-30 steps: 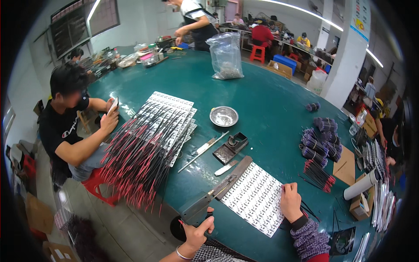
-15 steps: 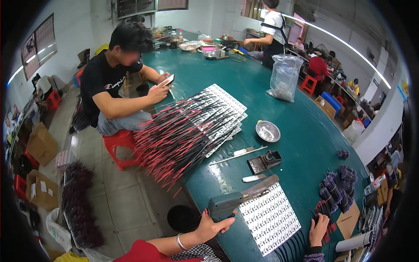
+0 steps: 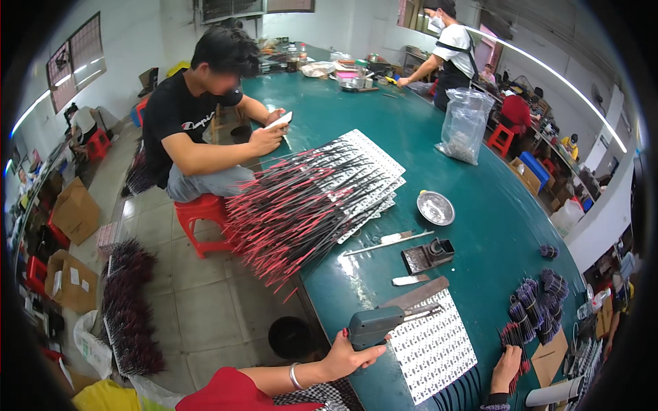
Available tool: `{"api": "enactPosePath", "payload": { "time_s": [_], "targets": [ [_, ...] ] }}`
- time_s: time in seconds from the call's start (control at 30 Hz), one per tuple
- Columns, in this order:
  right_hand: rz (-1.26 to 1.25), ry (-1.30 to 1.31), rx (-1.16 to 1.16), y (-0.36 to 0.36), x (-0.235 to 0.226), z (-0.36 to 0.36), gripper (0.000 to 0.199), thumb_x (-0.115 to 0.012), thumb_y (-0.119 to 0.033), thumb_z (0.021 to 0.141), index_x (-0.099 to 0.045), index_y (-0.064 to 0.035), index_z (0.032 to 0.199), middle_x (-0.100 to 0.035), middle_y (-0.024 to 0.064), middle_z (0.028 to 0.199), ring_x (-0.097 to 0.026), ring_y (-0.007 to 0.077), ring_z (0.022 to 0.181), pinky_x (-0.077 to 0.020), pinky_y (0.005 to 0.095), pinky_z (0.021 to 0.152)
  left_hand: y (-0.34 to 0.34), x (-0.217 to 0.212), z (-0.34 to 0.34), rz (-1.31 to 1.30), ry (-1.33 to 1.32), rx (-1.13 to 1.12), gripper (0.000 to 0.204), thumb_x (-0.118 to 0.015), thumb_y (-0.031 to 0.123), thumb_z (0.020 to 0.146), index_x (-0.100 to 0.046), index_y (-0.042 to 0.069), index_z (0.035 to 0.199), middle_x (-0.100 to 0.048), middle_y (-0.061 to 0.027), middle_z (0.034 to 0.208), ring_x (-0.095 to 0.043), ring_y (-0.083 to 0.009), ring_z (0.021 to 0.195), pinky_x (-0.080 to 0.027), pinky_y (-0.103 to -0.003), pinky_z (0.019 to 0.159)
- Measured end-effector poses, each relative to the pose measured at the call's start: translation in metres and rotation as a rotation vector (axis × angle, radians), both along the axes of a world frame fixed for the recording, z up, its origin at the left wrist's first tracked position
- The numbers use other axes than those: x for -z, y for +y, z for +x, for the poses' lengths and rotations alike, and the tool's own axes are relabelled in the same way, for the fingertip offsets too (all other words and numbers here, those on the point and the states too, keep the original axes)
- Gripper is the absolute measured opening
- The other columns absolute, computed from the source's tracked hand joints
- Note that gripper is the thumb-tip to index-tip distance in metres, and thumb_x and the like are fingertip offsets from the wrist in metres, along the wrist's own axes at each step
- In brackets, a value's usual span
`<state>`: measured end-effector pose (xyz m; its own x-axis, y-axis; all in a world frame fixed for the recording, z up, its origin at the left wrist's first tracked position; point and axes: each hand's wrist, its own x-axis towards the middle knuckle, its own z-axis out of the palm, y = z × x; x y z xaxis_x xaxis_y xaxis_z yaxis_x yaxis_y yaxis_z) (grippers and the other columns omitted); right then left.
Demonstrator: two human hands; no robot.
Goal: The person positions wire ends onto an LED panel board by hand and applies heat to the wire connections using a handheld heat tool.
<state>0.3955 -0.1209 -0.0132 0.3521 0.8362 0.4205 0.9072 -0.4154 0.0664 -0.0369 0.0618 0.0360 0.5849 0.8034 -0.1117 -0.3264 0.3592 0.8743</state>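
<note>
My left hand (image 3: pixel 353 356), a silver bangle on its wrist, grips a dark green pistol-grip tool (image 3: pixel 375 325) with a slim metal tip. That tip reaches over the far left corner of a white board (image 3: pixel 435 353) printed with a grid of small black marks. Along the board's far edge lies a flat metal bar (image 3: pixel 417 292). Several black wires (image 3: pixel 458 394) stick out from the board's near edge. At the right, my right hand (image 3: pixel 506 370) has its fingers curled together at the end of a bundle of red-and-black wires (image 3: pixel 519 342); the fingertips are partly hidden.
Beyond lie a stack of white boards (image 3: pixel 370 154) with red-tipped wires (image 3: pixel 288 205), a metal bowl (image 3: pixel 436 207), a black holder (image 3: pixel 428 255) and a thin rod (image 3: pixel 389 243). Purple wire bundles (image 3: pixel 528 301) sit at right. A seated person (image 3: pixel 205 130) holds a phone at the far left.
My view has shifted, moving the scene rightward. My right hand's fingers have drawn together at the red-and-black wires. The tool stays in my left hand; its tip now shows apart from the bar.
</note>
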Motion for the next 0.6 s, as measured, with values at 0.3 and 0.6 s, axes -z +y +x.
{"api": "enactPosePath", "payload": {
  "time_s": [0.3,0.6],
  "targets": [
    [0.013,-0.144,-0.013,-0.003,0.013,0.015,0.017,-0.051,0.006,0.083,-0.055,0.0055,0.1,-0.051,0.018,0.092,-0.053,0.0341,0.087,-0.0458,0.0408,0.073,-0.004,0.002,-0.002,0.013,0.009,0.015,0.031,-0.066,0.006,0.089,-0.059,-0.001,0.118,-0.063,-0.0045,0.088,-0.051,-0.0076,0.059,-0.042,-0.023,0.05],
    [0.0,-0.111,0.008,-0.005,0.018,0.019,0.014,-0.049,0.008,0.081,-0.051,0.0028,0.094,-0.046,0.0183,0.09,-0.05,0.035,0.087,-0.0444,0.0422,0.074,-0.009,0.003,-0.002,0.019,0.011,0.019,0.032,-0.067,0.007,0.089,-0.059,-0.001,0.119,-0.063,-0.0046,0.089,-0.052,-0.0072,0.059,-0.043,-0.023,0.05]
  ]
}}
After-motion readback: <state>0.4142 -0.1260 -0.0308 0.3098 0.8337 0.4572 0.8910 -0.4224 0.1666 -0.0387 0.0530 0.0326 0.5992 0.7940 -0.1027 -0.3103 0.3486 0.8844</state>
